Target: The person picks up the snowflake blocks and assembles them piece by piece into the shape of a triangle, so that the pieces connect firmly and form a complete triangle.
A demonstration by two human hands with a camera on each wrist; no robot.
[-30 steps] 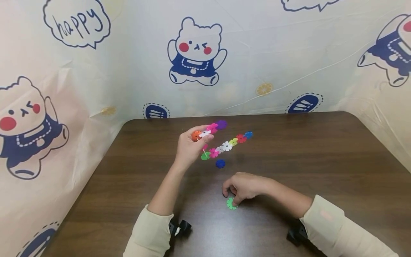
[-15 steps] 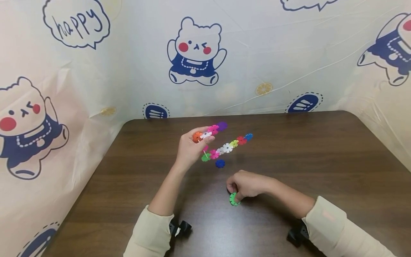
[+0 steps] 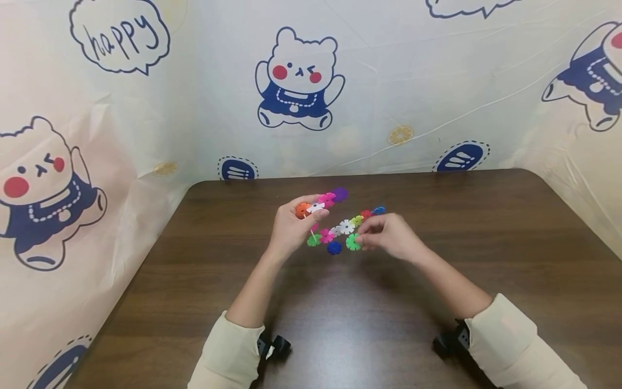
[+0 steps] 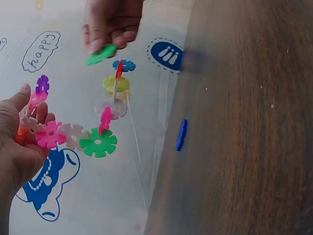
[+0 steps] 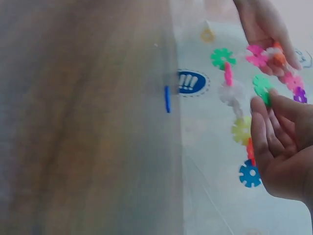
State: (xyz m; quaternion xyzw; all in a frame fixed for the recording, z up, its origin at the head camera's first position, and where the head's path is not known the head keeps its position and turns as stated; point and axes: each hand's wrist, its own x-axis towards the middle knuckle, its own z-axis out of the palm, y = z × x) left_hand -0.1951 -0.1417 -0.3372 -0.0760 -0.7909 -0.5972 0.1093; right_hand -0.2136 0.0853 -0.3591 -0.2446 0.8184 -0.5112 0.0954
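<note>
My left hand [image 3: 291,227] grips a chain of notched plastic snowflake discs near its orange and white pieces. The chain [image 4: 99,142] bends round: one arm ends in a purple disc [image 3: 340,194], the other runs through green, pink, white, yellow and red to a light blue disc [image 5: 250,173]. Between thumb and fingers my right hand [image 3: 396,237] pinches a loose green snowflake disc [image 3: 353,242]. That disc is held up close to the chain's long arm; in the left wrist view a gap shows between them.
A dark blue snowflake disc [image 3: 334,247] lies alone on the brown wooden table [image 3: 194,302], below the chain. Behind the table hangs a pale printed cloth [image 3: 379,81] with cartoon bears.
My right hand has picked the green disc off the near part of the table and brought it up and forward beside the chain. My left hand has shifted only slightly.
</note>
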